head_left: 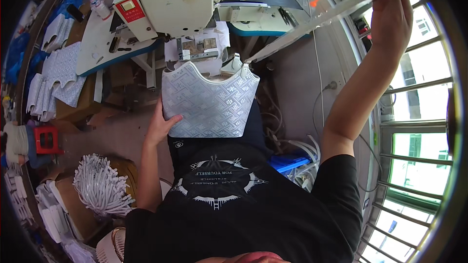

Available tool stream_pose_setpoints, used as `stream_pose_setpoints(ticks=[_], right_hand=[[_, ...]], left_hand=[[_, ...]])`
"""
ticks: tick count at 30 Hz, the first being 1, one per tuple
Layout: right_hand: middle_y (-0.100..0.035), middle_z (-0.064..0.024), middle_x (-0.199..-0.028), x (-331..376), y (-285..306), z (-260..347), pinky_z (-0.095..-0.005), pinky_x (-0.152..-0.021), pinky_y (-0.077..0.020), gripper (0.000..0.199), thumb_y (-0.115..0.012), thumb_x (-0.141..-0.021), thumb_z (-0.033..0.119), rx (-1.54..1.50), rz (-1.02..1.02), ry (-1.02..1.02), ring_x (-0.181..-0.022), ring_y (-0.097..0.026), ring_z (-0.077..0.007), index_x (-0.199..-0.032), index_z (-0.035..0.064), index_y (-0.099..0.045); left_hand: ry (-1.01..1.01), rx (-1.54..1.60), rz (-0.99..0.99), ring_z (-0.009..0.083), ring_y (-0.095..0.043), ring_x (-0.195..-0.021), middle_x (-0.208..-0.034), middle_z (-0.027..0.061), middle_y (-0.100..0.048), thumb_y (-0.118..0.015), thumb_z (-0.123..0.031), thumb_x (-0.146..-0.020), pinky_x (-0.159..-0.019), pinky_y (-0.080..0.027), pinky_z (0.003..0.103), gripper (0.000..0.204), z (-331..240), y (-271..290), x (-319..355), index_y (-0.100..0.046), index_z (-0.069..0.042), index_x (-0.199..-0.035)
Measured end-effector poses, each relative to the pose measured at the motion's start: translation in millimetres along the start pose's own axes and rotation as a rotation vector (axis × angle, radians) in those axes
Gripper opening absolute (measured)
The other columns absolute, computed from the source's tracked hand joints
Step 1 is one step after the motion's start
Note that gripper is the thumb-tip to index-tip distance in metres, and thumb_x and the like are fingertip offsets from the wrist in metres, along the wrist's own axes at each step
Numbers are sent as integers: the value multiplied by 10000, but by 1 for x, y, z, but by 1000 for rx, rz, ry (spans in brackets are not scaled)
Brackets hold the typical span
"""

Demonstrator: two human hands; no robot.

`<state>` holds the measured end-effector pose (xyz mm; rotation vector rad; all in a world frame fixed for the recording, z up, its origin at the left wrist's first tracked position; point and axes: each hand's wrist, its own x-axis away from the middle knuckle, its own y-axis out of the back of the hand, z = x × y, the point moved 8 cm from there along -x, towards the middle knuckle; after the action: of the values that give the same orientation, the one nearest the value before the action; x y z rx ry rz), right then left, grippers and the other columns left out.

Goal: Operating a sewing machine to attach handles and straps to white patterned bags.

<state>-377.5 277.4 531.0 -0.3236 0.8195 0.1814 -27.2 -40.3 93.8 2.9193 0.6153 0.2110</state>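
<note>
Right under the sewing machine [168, 2] is where we've got the white patterned bag [209, 104], sitting upright in front of our lap with its scooped top edge pushed up toward the needle area. Our left hand [161, 125] is flat against the bag's lower left side, fingers spread open on the panel, more of a steadying press than a pinch. Our right hand [390, 12] is way up and out to the right, fingers closed round the far end of the long white strap [312, 25], which runs down in a straight taut line to the bag's right top corner.

Our take on doing this bit well: keep that strap pulled straight with no twist in it, so it lies flat where it meets the corner. From here we can't tell whether it's already stitched down or just laid in place, the corner is too small to read. The left hand should keep the bag square to the machine and not let the body sag off the arm, since the strap tension will want to drag the right corner sideways. Even pull, no yanking.

Off to the left, a bundle of white straps [100, 185] sits near the floor, and a stack of cut patterned panels [53, 75] lies on the counter [95, 51].
</note>
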Motion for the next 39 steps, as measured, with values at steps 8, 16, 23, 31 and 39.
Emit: stream_pose_setpoints(ticks=[8, 16, 23, 31, 39], right_hand=[[-731, -78, -975, -35, -73, 9, -258, -718, -543, 401, -492, -1123, 322, 28, 231, -183, -876, -713, -162, -1304, -10, -622], [-661, -6, -845, 10, -120, 11, -240, -558, -391, 383, -532, -1116, 284, 89, 1524, -505, -600, -486, -99, -1282, -46, -629], [-596, -58, -710, 176, -175, -26, -317, -600, -429, 332, -646, -1059, 283, 25, 1901, -130, -650, -534, -115, -990, -38, -699], [-542, -49, -691, 101, -97, -159, -292, -607, -411, 315, -704, -1021, 308, 594, 1192, -43, -665, -491, -108, -973, -3, -724], [-696, -29, -854, 162, -26, -94, -330, -787, -510, 417, -624, -1063, 218, 209, 637, -366, -855, -648, -117, -1433, 26, -616]], left_hand=[[-50, 7, -30, 244, -463, -1411, -1542, 159, -476, -847, -106, -834, -1184, -363, 377, 1042, 10, -4, -4, -202, -12, -1648], [-43, -426, -225, 316, -477, -1419, -1568, 192, -457, -860, -179, -849, -1189, -362, 412, 1033, -18, 8, 13, -223, -11, -1644], [-609, 272, 4, 231, -524, -1372, -1482, 206, -553, -664, -230, -1029, -1100, -431, 399, 686, -236, -46, 2, -363, -1, -1601], [-59, 330, 424, 137, -630, -987, -1027, 60, -668, -538, -138, -1069, -946, -491, 309, 451, -172, -94, -23, -508, 44, -1481], [-55, 320, 310, 103, -614, -917, -944, 26, -650, -548, -142, -1070, -893, -492, 276, 348, -170, -105, -49, -604, 36, -1364]])
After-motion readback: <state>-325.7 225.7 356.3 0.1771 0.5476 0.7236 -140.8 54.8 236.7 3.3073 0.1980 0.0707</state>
